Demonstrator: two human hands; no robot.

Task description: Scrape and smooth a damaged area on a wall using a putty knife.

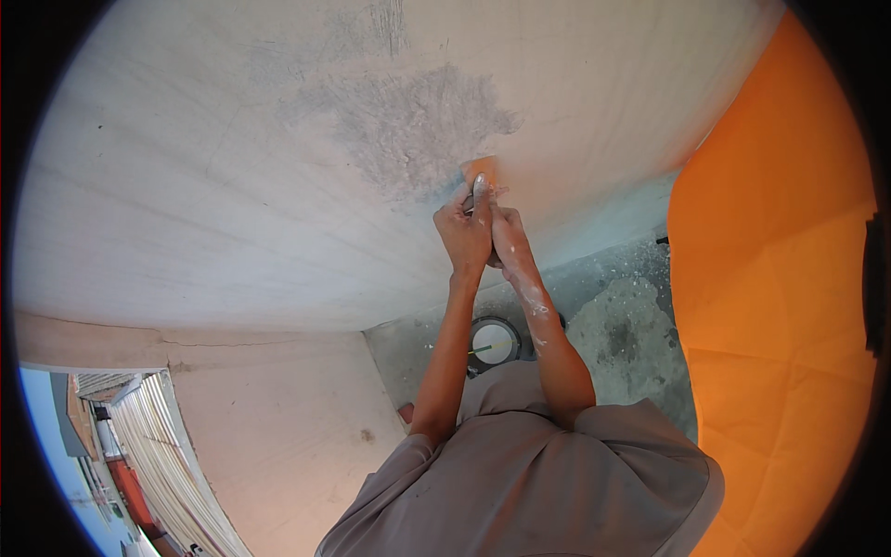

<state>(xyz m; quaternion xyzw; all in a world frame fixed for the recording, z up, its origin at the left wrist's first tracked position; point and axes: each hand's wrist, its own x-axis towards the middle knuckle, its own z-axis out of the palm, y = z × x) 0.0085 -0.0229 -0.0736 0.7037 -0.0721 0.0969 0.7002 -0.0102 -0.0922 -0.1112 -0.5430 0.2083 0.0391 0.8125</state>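
Both of my hands are raised close together against a pale wall [306,241], just below a rough grey patch [418,125]. A small flat orange piece [483,168], shaped like a scraper blade, lies at the patch's lower right edge. My left hand [461,232] is closed on it, the thumb pressed along its face. Right beside it, touching, my right hand [509,237] is closed too; whatever its fingers hold is hidden. White dust or paste marks my left thumb, my right hand and my right forearm.
Below my arms, a round bucket [495,342] with white contents and a thin yellow-green stick stands on the spattered grey floor [622,325]. A large orange sheet [770,278] hangs at the right. At the lower left, a wall opening shows corrugated roofing [153,436] outside.
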